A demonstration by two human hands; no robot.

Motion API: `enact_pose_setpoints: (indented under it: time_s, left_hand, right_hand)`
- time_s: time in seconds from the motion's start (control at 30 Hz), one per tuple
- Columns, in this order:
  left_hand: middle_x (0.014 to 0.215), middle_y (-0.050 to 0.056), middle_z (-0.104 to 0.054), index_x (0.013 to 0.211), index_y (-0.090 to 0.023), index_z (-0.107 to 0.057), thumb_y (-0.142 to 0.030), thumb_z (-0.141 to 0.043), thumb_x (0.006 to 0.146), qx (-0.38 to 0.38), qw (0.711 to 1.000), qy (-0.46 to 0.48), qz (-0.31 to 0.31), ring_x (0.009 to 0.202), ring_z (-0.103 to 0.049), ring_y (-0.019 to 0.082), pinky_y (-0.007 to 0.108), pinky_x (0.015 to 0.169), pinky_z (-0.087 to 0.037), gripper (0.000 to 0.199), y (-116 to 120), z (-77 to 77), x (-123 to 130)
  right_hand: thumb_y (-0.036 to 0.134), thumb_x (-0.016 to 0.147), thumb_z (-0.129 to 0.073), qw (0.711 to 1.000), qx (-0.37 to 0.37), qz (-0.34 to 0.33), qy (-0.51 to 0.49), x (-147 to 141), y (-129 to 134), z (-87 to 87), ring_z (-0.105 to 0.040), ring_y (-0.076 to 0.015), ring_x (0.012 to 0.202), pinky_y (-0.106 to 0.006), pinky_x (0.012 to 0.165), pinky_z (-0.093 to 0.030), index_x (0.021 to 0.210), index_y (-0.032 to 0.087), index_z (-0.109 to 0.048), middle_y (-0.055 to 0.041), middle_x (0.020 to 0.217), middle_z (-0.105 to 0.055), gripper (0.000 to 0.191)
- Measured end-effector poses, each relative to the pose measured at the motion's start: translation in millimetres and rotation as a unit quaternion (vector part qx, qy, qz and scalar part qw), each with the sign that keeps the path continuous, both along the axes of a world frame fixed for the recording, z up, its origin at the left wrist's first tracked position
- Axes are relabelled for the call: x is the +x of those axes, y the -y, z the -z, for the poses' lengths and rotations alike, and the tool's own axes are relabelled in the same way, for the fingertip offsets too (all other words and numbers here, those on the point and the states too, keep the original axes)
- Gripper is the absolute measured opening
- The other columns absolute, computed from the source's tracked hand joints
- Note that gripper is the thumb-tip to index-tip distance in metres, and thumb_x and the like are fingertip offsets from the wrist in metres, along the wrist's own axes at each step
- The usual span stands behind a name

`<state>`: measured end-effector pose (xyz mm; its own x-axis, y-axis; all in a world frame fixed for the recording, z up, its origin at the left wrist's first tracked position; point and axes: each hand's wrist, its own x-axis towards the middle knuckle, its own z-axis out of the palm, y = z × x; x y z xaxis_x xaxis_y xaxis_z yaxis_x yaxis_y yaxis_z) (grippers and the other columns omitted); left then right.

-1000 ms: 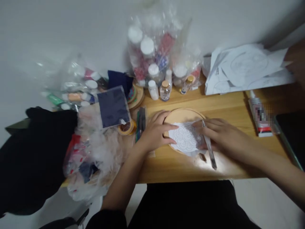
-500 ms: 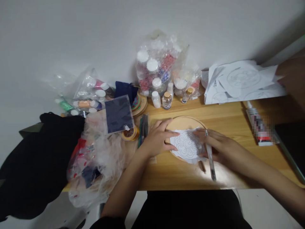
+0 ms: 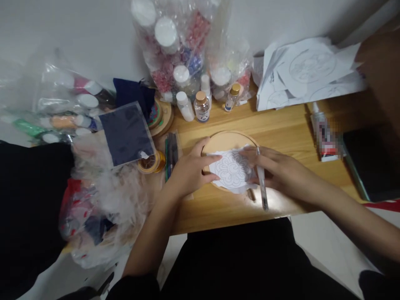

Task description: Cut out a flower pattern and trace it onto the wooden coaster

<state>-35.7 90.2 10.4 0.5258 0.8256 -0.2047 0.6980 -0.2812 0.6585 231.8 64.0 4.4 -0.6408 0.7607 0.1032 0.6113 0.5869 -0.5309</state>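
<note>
A round embroidery hoop (image 3: 229, 141) with beige cloth lies on the wooden table. Over its lower part is a piece of white paper (image 3: 233, 170) with a flower drawn in outline. At the left rim rests my left hand (image 3: 191, 171), fingers spread, thumb and one finger on the paper's left edge. My right hand (image 3: 276, 168) is at the paper's right edge, fingertips on it. A clear-barrelled pen (image 3: 261, 183) is tucked between the right fingers, its dark end pointing down toward the table's front. A small brown object (image 3: 251, 195) lies just below the paper.
Bagged bead jars (image 3: 179, 46) and small bottles (image 3: 202, 109) stand along the wall. Left are pens (image 3: 171, 152), a thread spool (image 3: 151, 162), a packet of dark cloth (image 3: 127, 134) and plastic bags (image 3: 125, 208). Right are paper sheets (image 3: 306, 75), a glue tube (image 3: 323, 135) and a dark tablet-like device (image 3: 371, 162).
The camera view has shifted, so the table's things sit higher and further left. Both hands stay at the hoop and paper, and the pen remains in the right fingers.
</note>
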Motion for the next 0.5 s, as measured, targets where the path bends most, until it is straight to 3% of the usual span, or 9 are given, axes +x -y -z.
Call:
enact_pose_setpoints:
  time_s: [0.13, 0.3, 0.5]
  left_hand:
    - [0.153, 0.009, -0.039, 0.113, -0.024, -0.071, -0.022, -0.082, 0.068, 0.014, 0.999, 0.039, -0.008, 0.124, -0.057, 0.029, 0.044, 0.101, -0.053, 0.046, 0, 5.5, -2]
    - [0.151, 0.013, -0.042, 0.113, -0.021, -0.07, -0.021, -0.083, 0.067, 0.044, 0.995, 0.09, -0.02, 0.125, -0.057, 0.031, 0.046, 0.098, -0.054, 0.048, -2, 14.6, -8]
    - [0.148, 0.014, -0.046, 0.114, -0.022, -0.07, -0.022, -0.082, 0.069, 0.054, 0.992, 0.112, -0.014, 0.123, -0.058, 0.032, 0.045, 0.092, -0.058, 0.047, -2, 20.0, -10]
  right_hand:
    - [0.034, 0.087, -0.062, 1.0, 0.003, 0.007, -0.014, -1, 1, 1.3, -0.061, -0.0255, 0.116, -0.037, 0.093, -0.054, 0.126, 0.02, -0.056, -0.0109, 0.128, -0.062, 0.042]
    - [0.036, 0.086, -0.064, 1.0, 0.008, 0.023, -0.012, -3, 1, 4.6, -0.061, -0.0251, 0.115, -0.038, 0.094, -0.053, 0.132, 0.021, -0.054, -0.0103, 0.127, -0.062, 0.049]
    - [0.032, 0.085, -0.064, 1.0, 0.008, 0.018, 0.0, -5, 0, 3.7, -0.061, -0.0258, 0.114, -0.038, 0.088, -0.055, 0.122, 0.022, -0.057, -0.0102, 0.128, -0.062, 0.039]
